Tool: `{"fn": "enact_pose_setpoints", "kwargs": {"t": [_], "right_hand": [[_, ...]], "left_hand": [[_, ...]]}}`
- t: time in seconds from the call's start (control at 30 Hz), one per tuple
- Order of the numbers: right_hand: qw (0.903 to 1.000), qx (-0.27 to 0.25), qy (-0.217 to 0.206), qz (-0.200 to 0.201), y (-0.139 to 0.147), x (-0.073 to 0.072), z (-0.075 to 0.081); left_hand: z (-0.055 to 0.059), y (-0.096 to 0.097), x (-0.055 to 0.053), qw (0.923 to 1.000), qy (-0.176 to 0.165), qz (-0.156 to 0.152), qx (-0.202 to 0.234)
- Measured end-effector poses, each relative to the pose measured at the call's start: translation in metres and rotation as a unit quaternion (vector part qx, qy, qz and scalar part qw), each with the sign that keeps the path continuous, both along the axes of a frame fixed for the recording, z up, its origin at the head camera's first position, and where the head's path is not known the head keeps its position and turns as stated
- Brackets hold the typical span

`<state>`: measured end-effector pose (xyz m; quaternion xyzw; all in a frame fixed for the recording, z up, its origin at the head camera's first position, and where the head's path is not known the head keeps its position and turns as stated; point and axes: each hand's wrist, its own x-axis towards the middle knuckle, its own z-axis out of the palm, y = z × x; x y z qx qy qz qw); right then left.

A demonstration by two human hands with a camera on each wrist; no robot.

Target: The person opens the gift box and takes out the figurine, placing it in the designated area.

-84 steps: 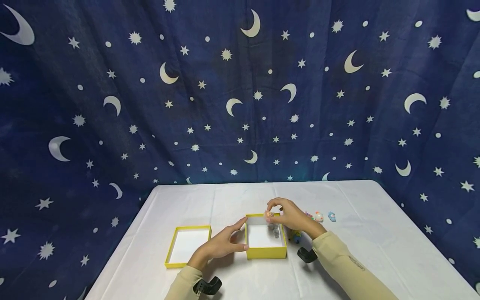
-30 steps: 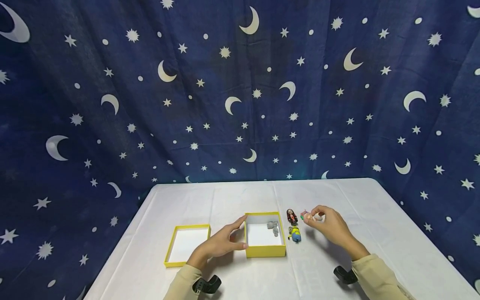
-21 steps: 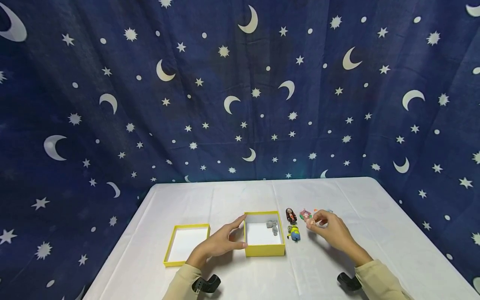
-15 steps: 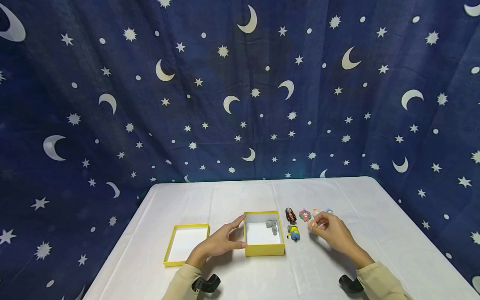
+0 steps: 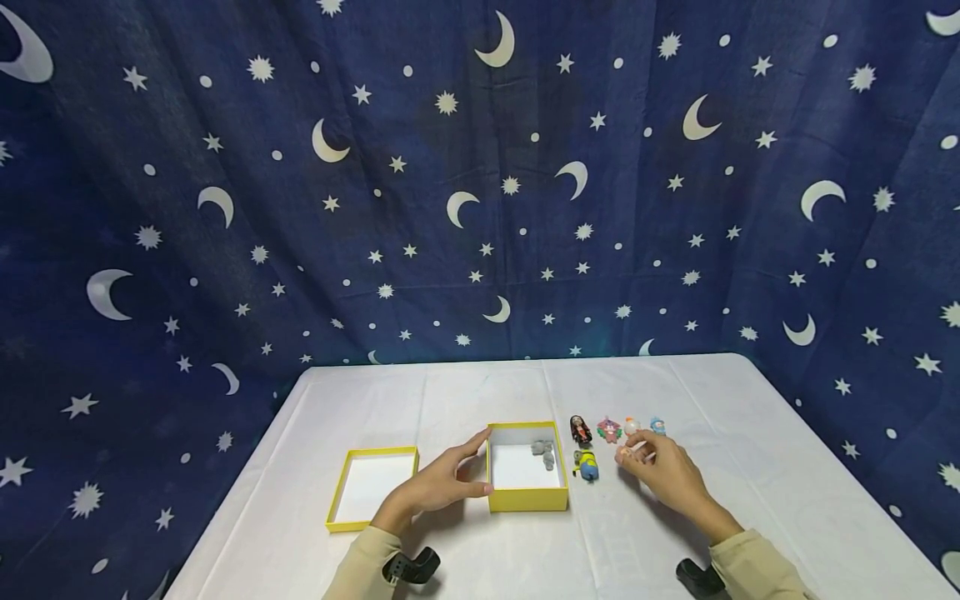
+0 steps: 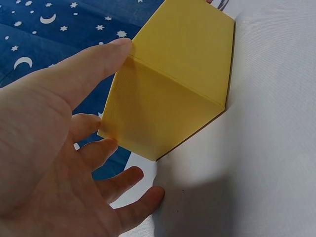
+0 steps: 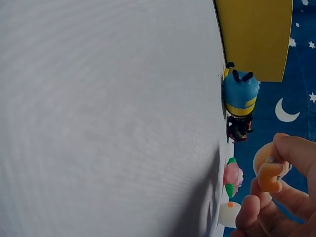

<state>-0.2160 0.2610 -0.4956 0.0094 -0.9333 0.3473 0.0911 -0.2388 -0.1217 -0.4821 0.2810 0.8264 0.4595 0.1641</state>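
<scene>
Thumb and fingers of my right hand (image 5: 670,477) pinch a small peach-orange toy figurine (image 7: 269,177), close over the table in front of the toy row. My left hand (image 5: 438,485) is spread along the left side of a yellow box (image 5: 528,500). Its thumb touches the near corner and a fingertip reaches the far one; the left wrist view has the outer fingers relaxed, off the box. Small grey figures (image 5: 548,454) lie inside the box at the right. A Minion figure (image 5: 587,467) lies just right of the box, between it and my right hand.
A yellow-rimmed lid (image 5: 375,487) lies at the left on the white-covered table (image 5: 480,383). Behind the Minion is a dark-haired doll (image 5: 581,429). Farther right are a pink-and-green figure (image 5: 609,429), a white-and-orange figure (image 5: 632,425) and a blue figure (image 5: 657,425).
My right hand has carried the peach figurine from over the box to the right, then slightly toward me beside the other toys. My left hand has stayed at the box.
</scene>
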Motion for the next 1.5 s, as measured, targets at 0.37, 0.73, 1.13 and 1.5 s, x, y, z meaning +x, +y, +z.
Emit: {"fn": "enact_pose_setpoints", "kwargs": {"t": [0.37,0.73,1.13,1.5], "right_hand": [[0.9989,-0.029,0.015,0.034,0.004,0.002,-0.002],[0.9988,-0.037,-0.012,0.028,0.004,0.003,0.0],[0.9986,-0.036,-0.031,0.024,0.004,-0.001,-0.002],[0.9981,-0.035,-0.04,0.032,0.004,-0.009,-0.004]], "left_hand": [[0.0,0.0,0.0,1.0,0.005,0.0,-0.007],[0.001,0.001,0.0,0.9998,0.007,0.011,-0.014],[0.0,0.001,0.0,0.9998,0.007,0.012,-0.012],[-0.001,0.001,0.0,0.9999,0.006,0.01,-0.006]]}}
